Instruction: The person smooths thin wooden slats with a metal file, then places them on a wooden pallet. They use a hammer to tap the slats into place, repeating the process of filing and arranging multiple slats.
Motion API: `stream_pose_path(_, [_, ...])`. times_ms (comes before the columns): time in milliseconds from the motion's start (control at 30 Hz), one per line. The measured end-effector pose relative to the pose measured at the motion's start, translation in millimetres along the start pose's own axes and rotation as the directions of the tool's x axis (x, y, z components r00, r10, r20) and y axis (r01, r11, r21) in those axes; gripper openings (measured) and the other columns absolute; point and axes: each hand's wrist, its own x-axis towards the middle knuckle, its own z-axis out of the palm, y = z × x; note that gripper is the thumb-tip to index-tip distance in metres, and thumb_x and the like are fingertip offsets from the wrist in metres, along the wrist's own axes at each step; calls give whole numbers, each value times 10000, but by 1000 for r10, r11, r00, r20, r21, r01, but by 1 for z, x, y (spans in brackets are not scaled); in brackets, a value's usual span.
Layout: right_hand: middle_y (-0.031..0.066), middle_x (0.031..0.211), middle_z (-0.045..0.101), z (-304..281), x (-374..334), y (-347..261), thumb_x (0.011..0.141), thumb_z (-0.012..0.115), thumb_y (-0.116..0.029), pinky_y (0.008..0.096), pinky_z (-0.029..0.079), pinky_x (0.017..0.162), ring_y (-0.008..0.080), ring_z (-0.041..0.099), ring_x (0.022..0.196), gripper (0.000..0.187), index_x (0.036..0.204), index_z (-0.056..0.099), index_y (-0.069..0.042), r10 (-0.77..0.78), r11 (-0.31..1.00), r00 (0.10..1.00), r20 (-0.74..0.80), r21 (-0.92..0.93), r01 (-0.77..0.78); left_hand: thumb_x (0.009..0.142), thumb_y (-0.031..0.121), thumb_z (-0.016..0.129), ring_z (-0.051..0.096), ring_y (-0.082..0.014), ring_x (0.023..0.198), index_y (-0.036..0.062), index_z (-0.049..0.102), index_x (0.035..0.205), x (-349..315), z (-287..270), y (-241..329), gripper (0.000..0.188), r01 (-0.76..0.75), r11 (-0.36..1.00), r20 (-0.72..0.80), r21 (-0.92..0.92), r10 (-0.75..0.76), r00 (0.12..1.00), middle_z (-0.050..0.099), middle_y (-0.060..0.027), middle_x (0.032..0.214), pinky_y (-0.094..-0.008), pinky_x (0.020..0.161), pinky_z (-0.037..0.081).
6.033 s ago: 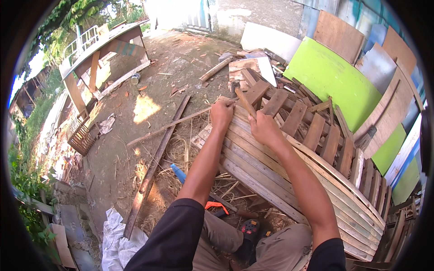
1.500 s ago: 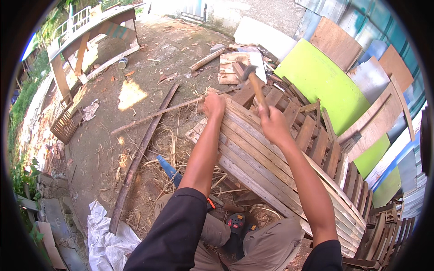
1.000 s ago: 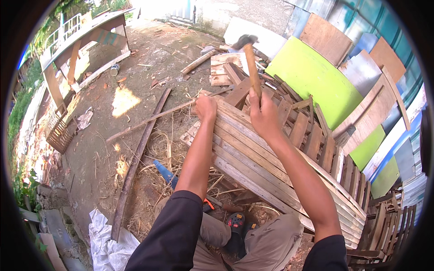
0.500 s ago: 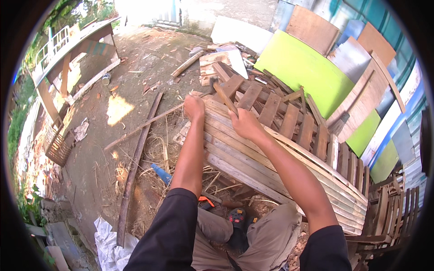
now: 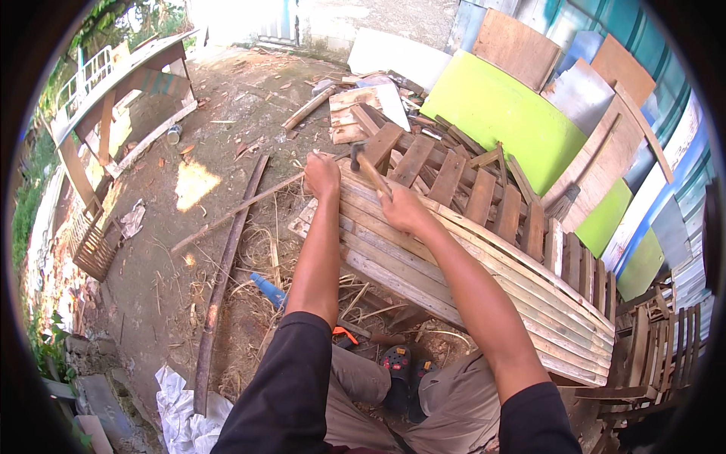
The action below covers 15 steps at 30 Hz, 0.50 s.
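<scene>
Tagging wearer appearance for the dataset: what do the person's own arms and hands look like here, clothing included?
Both arms are bare from above the elbow down, under short black sleeves. The left hand and right hand are bare: no gloves, and no watch, rings or markings that I can make out. Grey-brown trousers show below.

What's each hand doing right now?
Left hand: closed, gripping the end of the slatted wooden panel.
Right hand: closed, holding a hammer.

Bare dirt ground (image 5: pixel 227 113) under slatted wooden panels (image 5: pixel 469 265), long poles (image 5: pixel 227 257) (straw strewn between).
</scene>
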Motion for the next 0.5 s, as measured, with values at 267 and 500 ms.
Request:
stream_pose_path(267, [347, 939, 681, 9, 10, -1, 1040, 487, -373, 546, 518, 840, 511, 661, 946, 481, 1031, 648, 80, -127, 981, 989, 74, -135, 136, 1059, 309, 374, 656, -506, 1007, -33, 631, 1107, 0, -2, -5, 431, -21, 996, -43, -89, 17, 999, 693, -323, 1043, -577, 892, 488])
stream_pose_path(500, [315, 958, 696, -36, -28, -15, 1015, 544, -379, 534, 536, 852, 480, 675, 949, 477, 1020, 666, 82, 268, 962, 962, 57, -64, -265, 1062, 321, 368, 656, -507, 998, -18, 626, 1128, 8, 3, -13, 431, -103, 993, -28, -64, 102, 994, 692, -322, 1040, -587, 882, 487])
